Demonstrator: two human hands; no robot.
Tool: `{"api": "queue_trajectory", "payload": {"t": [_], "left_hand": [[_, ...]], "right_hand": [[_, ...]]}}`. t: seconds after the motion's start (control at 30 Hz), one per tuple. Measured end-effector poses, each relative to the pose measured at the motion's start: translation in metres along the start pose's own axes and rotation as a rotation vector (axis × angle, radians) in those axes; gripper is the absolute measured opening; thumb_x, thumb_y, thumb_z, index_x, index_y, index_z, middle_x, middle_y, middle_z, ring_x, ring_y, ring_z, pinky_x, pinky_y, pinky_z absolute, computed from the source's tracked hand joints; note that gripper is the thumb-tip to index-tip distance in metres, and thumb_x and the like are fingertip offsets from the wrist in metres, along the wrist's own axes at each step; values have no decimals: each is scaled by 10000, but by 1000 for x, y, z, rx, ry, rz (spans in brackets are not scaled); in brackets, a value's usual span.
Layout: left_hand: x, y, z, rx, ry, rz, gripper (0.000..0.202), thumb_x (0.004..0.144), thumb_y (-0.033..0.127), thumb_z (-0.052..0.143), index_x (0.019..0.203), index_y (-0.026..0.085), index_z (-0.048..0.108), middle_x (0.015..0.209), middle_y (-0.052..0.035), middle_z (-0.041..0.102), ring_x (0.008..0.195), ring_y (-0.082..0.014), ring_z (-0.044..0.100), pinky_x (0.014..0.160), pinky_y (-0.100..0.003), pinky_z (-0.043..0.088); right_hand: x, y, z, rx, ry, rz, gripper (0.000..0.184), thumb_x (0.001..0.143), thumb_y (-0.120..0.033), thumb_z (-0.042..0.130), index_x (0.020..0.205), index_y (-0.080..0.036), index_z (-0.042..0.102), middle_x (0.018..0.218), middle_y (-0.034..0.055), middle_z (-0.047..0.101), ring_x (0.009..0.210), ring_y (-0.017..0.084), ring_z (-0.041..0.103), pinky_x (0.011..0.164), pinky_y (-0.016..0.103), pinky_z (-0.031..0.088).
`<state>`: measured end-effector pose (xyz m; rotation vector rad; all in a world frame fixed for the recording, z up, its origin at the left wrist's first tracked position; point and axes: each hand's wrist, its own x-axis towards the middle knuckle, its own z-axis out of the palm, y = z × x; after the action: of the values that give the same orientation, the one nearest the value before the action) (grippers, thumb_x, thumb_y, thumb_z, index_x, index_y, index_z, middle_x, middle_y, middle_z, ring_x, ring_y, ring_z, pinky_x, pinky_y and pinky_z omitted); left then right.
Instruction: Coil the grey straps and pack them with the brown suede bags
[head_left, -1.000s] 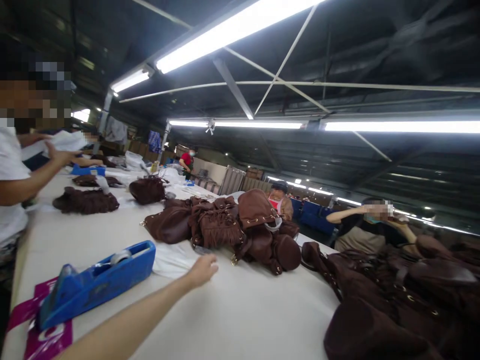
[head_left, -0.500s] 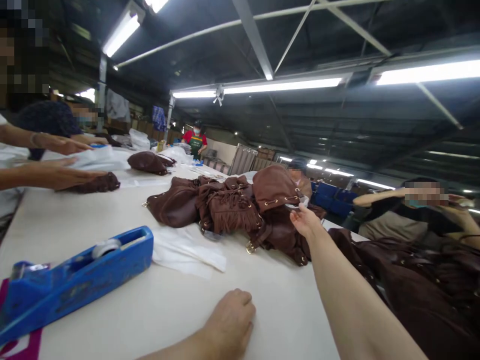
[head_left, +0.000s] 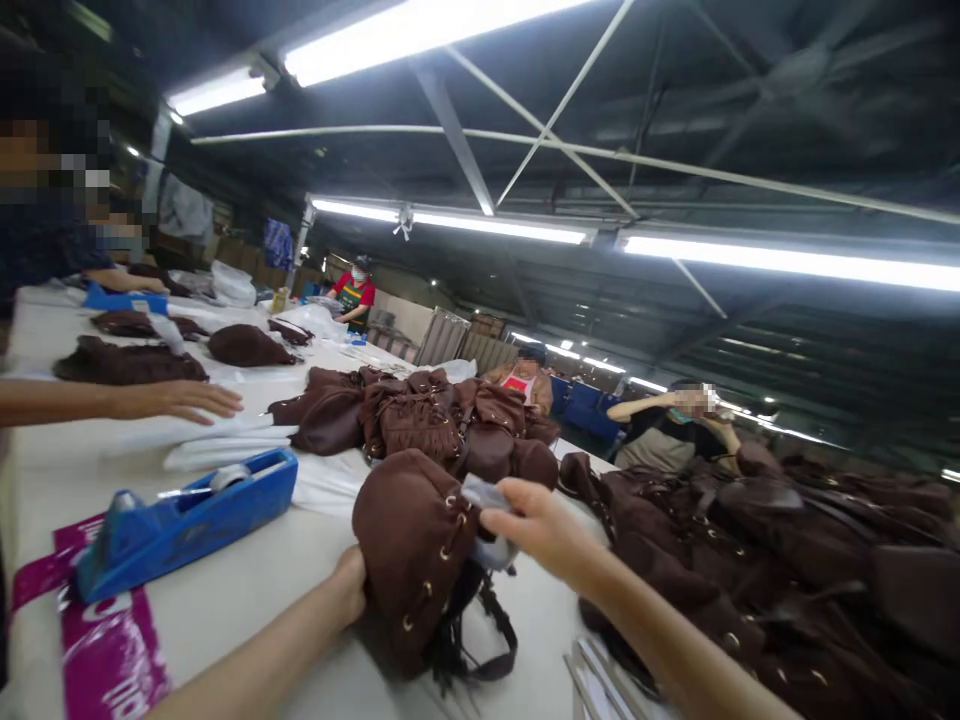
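Head view: my 2 hands are on a dark brown leather drawstring bag point(head_left: 412, 545), which sits tilted on the pale counter point(head_left: 240, 570), near the edge closest to me. Brass eyelets run down its rounded side, and a dark strap point(head_left: 491, 630) trails toward the bottom of the frame. It looks soft and slouchy rather than stiff, and fairly light for its bulk, though the leather may slip a little. The rounded body should take a cupping hold, while the strap would give little support because it hangs loose.

My left hand point(head_left: 349, 585) presses against the bag's lower left side. Its fingers are hidden behind the leather, so I cannot tell how far they spread. My right hand point(head_left: 536, 525) is narrowly curled at the upper right of the bag, its fingers closed on a small pale tag point(head_left: 481, 495).

Just left of the bag lies a blue tape dispenser point(head_left: 187, 525) on a magenta printed sheet point(head_left: 105, 640). Beyond it, a co-worker's hand point(head_left: 191, 400) rests above white tissue paper point(head_left: 225, 445). More brown leather bags lie in a pile point(head_left: 416, 420) farther along the counter, and another heap of brown bags point(head_left: 750, 540) fills the right side.
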<state>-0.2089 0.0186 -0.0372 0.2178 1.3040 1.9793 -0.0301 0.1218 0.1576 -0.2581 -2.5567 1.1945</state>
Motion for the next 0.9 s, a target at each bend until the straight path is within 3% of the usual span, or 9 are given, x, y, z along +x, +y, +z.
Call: {"api": "queue_trajectory", "payload": {"t": [0.1,0.17,0.27,0.37,0.5,0.57,0.67,0.8,0.9], "left_hand": [[-45,5,-33,37,65,-87,234,830,318,479,843,129,616,920,-137,694,855,-257,666,760,-353,535],[-79,11,-52,91,97,-71,341,841,416,482,985,130,599,1059,-158,662,940,-265,651,774,-369,532],[-128,20,-61,397,138,219,623,786,519,548,1290,165,454,1368,-170,472,1220,-310,496,937,-437,458],[-161,14,-39,830,134,614,952,705,487,655,1469,177,180,1549,-163,147,1411,-331,183,1109,-482,253],[-167,-8,10,1091,218,734,1111,663,340,696,1493,158,-20,1554,-172,-147,1424,-383,-28,1118,-560,162],[-158,-9,23,1118,250,770,1040,664,157,611,1492,123,-18,1556,-180,-126,1425,-365,-62,1125,-557,148],[-140,12,19,1126,72,830,941,608,2,461,1489,111,149,1568,-161,71,1441,-286,63,1155,-463,172],[-135,56,3,1221,1,931,723,627,-20,404,1331,122,485,1457,-132,389,1364,-244,324,1144,-412,245],[-156,71,13,1201,-12,1090,516,719,24,400,1183,128,599,1319,-135,525,1257,-254,437,1091,-405,312]], "right_hand": [[-47,7,47,11,-43,-16,136,737,-214,606,655,-188,500,572,-68,409,534,87,360,473,215,252],[-65,6,57,138,-21,33,130,760,-291,593,716,-187,529,573,-66,415,516,86,343,461,217,237],[-73,-5,49,269,-3,93,225,759,-391,601,802,-172,579,562,-62,441,470,77,333,430,214,198],[-71,-25,43,291,-21,83,255,722,-403,635,801,-163,605,553,-63,462,442,64,329,409,207,176],[-69,-57,51,271,-44,34,171,689,-324,653,731,-161,626,533,-67,476,442,60,349,408,199,202],[-68,-65,49,262,-26,29,111,672,-262,661,701,-157,641,531,-64,498,448,61,358,413,200,215],[-70,-57,32,279,29,72,71,638,-208,685,643,-148,646,489,-68,484,436,64,357,412,205,210],[-79,-24,9,414,98,157,167,629,-295,720,636,-152,634,506,-60,500,476,82,435,476,206,325],[-89,-8,11,550,121,220,279,652,-434,695,702,-169,627,576,-35,558,528,105,528,589,248,433]]}}
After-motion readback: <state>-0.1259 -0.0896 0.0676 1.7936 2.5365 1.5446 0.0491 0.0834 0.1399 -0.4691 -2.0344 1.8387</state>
